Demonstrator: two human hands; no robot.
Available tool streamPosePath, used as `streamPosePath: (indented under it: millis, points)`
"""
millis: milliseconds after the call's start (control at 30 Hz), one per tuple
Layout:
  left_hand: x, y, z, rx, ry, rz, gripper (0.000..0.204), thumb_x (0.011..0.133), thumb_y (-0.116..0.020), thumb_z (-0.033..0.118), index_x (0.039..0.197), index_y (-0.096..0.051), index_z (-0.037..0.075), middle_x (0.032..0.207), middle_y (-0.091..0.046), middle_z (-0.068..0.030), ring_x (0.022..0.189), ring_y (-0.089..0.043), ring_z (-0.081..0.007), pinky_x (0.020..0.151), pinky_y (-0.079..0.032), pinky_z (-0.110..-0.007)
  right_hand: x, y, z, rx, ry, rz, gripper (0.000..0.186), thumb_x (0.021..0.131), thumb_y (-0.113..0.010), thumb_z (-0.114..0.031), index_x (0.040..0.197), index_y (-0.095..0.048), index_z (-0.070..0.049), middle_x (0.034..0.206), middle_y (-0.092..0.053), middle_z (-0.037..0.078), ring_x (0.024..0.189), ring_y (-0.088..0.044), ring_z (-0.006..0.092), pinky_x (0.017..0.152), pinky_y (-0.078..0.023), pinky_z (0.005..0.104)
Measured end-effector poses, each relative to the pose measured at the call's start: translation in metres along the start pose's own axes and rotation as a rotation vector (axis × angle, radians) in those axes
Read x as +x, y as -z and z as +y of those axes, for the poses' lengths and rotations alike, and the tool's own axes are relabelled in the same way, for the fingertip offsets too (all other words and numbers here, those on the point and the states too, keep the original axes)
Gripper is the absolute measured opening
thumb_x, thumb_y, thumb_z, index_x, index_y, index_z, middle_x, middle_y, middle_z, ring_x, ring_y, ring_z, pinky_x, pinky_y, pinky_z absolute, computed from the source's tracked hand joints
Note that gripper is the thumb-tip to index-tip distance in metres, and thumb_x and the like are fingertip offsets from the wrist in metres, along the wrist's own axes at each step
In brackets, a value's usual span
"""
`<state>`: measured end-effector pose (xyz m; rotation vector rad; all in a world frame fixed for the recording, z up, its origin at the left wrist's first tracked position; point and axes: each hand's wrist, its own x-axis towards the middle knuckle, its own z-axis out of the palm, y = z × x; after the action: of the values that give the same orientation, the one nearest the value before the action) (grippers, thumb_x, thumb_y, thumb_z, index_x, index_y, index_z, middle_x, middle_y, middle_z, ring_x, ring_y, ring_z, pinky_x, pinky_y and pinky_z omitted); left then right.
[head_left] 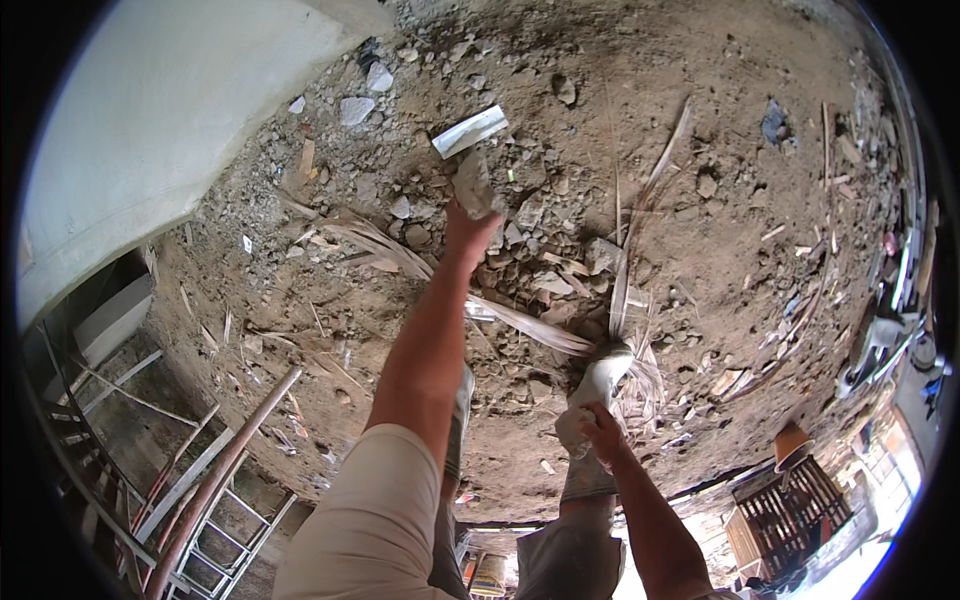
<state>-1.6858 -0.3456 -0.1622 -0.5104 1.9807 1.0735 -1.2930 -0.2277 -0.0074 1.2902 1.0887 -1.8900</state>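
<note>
**One stone in each hand, plenty of rubble on the ground**

Two pieces are in hand. The left hand (472, 232), stretched out toward the far edge of the dirt ground (740, 240), has its fingers wrapped round the near end of a long grey stone (474, 185). Whether that stone is clear of the ground or rests on it cannot be told. The right hand (603, 435) is closed on a paler chunk (573, 428), close in by the person's right lower leg. The hands are well apart.

Much lies loose. Rubble (530, 225) spreads beside and to the right of the left hand, and a flat pale stone (356, 110) lies toward the ground's far left corner, near the foot of the pale wall (150, 120). A white strip (470, 131) lies just beyond the grey stone. Dried leaves (390, 245) trail across the ground to the left of the left wrist, and another long dry frond (655, 180) runs toward the far edge.

No separate stack of picked-up stones can be made out, so the work looks well short of complete; how much has been handled already cannot be judged.
</note>
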Motion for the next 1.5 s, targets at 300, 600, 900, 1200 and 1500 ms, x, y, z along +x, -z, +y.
streamPosePath:
  millis: [300,600,900,1200,1500]
  points:
    - [-0.243,0.040,0.066,-0.885,0.056,-1.088,0.099,0.073,-0.079,0.025,0.151,-0.023,0.004,0.145,-0.044,-0.0193,0.129,-0.048,-0.0401,0.092,-0.054,-0.052,-0.070,-0.002,-0.019,-0.022,0.192,0.084,0.036,0.085,-0.060,-0.012,0.121,-0.055,-0.006,0.100,-0.058,0.005,0.091,-0.052,0.0136,0.082,-0.044,0.0285]
    - [-0.359,0.051,0.228,-0.554,-0.210,-1.226,0.105,0.067,-0.081,0.031,0.151,-0.024,0.006,0.146,-0.043,-0.0164,0.125,-0.052,-0.0364,0.097,-0.049,-0.053,-0.206,-0.038,-0.107,-0.157,0.419,0.066,0.044,0.086,-0.065,-0.024,0.126,-0.052,-0.011,0.106,-0.062,0.011,0.098,-0.057,0.0202,0.088,-0.046,0.0342]
    - [-0.558,0.042,0.271,-0.149,-0.124,-1.326,0.094,0.069,-0.073,0.045,0.149,-0.033,0.015,0.135,-0.052,-0.0108,0.125,-0.051,-0.0320,0.099,-0.047,-0.051,-0.342,-0.042,-0.073,0.026,0.766,0.543,0.048,0.092,-0.061,-0.036,0.131,-0.048,-0.012,0.121,-0.060,0.019,0.116,-0.059,0.0320,0.097,-0.046,0.0390]
    - [-0.673,-0.029,0.185,0.163,0.058,-1.288,0.074,0.073,-0.061,0.044,0.137,-0.047,0.009,0.128,-0.059,-0.0090,0.115,-0.058,-0.0286,0.100,-0.047,-0.044,-0.464,-0.021,-0.060,0.603,1.036,0.681,0.048,0.101,-0.049,-0.042,0.131,-0.052,-0.006,0.112,-0.064,0.012,0.106,-0.059,0.0217,0.093,-0.047,0.0349]
    - [-0.805,-0.186,0.168,0.343,0.079,-1.460,0.081,0.074,-0.061,0.049,0.142,-0.041,0.011,0.133,-0.054,-0.0106,0.119,-0.055,-0.0305,0.101,-0.046,-0.048,-0.553,0.116,0.009,0.712,1.046,0.658,0.058,0.102,-0.039,-0.050,0.136,-0.053,-0.004,0.120,-0.064,0.014,0.109,-0.059,0.0204,0.096,-0.047,0.0341]
